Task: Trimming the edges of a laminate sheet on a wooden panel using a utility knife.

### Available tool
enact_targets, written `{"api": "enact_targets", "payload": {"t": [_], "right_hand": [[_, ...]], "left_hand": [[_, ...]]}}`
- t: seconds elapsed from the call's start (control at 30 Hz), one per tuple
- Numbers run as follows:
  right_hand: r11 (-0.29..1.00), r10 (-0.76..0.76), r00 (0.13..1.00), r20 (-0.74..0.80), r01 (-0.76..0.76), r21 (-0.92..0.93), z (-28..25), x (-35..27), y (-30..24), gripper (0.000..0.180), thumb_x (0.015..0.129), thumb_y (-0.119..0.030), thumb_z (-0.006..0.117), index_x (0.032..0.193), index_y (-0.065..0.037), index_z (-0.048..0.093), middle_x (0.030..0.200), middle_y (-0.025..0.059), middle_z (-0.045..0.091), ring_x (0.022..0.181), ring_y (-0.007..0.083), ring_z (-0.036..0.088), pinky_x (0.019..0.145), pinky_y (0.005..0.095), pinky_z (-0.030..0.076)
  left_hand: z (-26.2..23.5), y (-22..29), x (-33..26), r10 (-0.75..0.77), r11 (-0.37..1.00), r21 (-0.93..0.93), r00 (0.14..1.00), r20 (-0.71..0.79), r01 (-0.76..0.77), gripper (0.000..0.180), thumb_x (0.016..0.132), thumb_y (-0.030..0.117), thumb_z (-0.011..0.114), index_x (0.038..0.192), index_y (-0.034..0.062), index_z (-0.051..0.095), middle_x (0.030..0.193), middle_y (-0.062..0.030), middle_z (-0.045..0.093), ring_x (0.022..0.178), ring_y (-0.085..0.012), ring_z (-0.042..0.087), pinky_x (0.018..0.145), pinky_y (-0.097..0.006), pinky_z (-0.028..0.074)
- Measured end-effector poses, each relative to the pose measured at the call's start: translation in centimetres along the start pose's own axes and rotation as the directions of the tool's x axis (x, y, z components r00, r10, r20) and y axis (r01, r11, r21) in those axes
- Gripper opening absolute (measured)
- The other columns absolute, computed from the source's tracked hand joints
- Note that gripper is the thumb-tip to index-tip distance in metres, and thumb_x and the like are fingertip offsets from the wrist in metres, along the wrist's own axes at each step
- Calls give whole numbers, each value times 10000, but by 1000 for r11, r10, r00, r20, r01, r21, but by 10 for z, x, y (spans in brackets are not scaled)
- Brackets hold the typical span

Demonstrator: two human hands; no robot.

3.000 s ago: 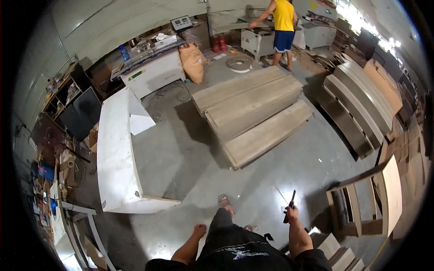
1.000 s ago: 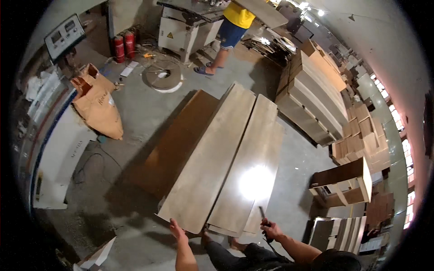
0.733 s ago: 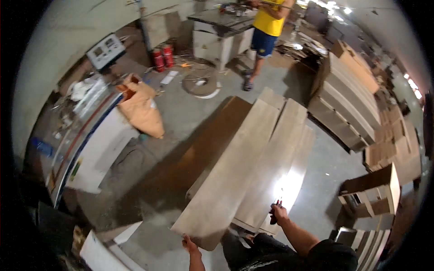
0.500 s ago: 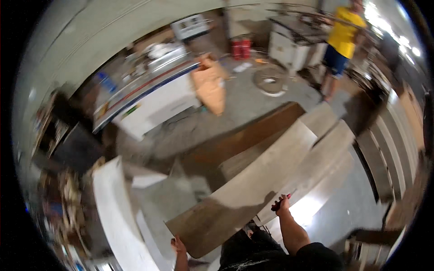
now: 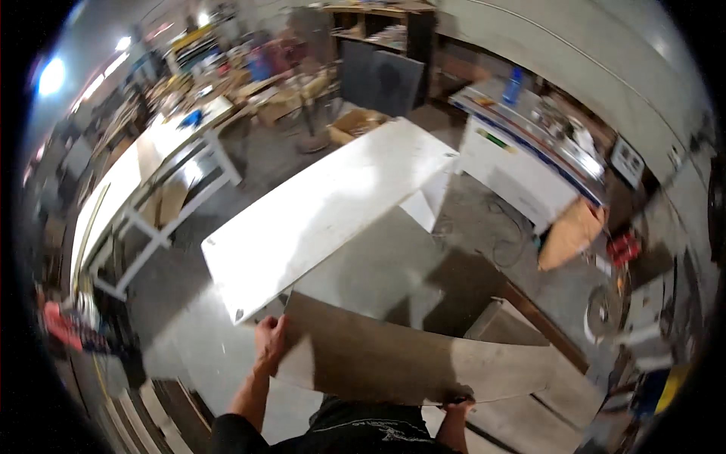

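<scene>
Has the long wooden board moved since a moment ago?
Yes. The board, lying on the stack earlier, is now lifted in both hands, swung toward the white panel.

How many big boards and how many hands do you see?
Grey-brown board held up by both hands: 1
White board lying flat beyond it: 1
Hands, left hand and right hand: 2
Total: 4
</scene>
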State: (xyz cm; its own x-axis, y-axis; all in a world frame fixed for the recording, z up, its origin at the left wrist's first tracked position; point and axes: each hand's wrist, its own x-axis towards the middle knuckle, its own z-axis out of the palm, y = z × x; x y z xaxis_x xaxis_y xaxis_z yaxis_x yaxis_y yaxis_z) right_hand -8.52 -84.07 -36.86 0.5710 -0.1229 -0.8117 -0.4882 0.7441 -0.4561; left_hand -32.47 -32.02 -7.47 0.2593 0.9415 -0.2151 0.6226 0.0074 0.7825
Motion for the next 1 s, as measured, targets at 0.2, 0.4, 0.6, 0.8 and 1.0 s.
{"api": "enact_targets", "payload": {"t": [0.2, 0.4, 0.6, 0.8, 1.0], "right_hand": [[991, 130, 970, 206, -119, -63, 102, -139, 52, 345, 878, -417, 474, 983, -175, 697, 1023, 77, 709, 960, 325, 647, 929, 567, 502], [988, 153, 960, 236, -149, -36, 174, -195, 115, 671, 882, -529, 516, 1425, -135, 535, 1475, 102, 517, 1337, 361, 463, 1104, 639, 313], [953, 152, 963, 223, -83, -292, 237, -224, 224, 475, 910, -450, 628, 1263, -132, 617, 1267, 60, 647, 1164, 308, 589, 1023, 536, 462], [907, 227, 936, 269, -103, -408, 272, -235, 324, 650, 900, -433, 666, 1419, -81, 500, 1419, 136, 535, 1218, 304, 544, 1034, 510, 429], [908, 164, 969, 186, -74, -412, 313, -224, 384, 485, 864, -307, 729, 1250, -55, 580, 1208, 112, 629, 1020, 267, 632, 813, 458, 533]], "left_hand": [[-117, -83, 0, -74, 983, -180, 985, -157, 45, 467, 959, 388, 657, 757, -27, 584, 662, -38, 563, 668, -148, 486, 631, -354, 444], [-197, -233, -9, -321, 891, -407, 914, -249, 203, 432, 981, 412, 618, 886, -7, 661, 805, -41, 620, 770, -156, 533, 718, -350, 457], [-253, -405, -38, -357, 849, -510, 862, -361, 138, 467, 1025, 420, 535, 1159, -7, 671, 1062, -88, 680, 970, -209, 605, 867, -366, 491], [-243, -405, -25, -460, 819, -533, 800, -385, 214, 496, 1031, 440, 515, 1187, -9, 655, 1107, -96, 673, 1016, -224, 604, 895, -368, 489], [-220, -390, 17, -499, 788, -562, 796, -342, 252, 525, 1037, 460, 495, 1215, -12, 639, 1152, -104, 665, 1061, -239, 603, 923, -370, 486]]}}
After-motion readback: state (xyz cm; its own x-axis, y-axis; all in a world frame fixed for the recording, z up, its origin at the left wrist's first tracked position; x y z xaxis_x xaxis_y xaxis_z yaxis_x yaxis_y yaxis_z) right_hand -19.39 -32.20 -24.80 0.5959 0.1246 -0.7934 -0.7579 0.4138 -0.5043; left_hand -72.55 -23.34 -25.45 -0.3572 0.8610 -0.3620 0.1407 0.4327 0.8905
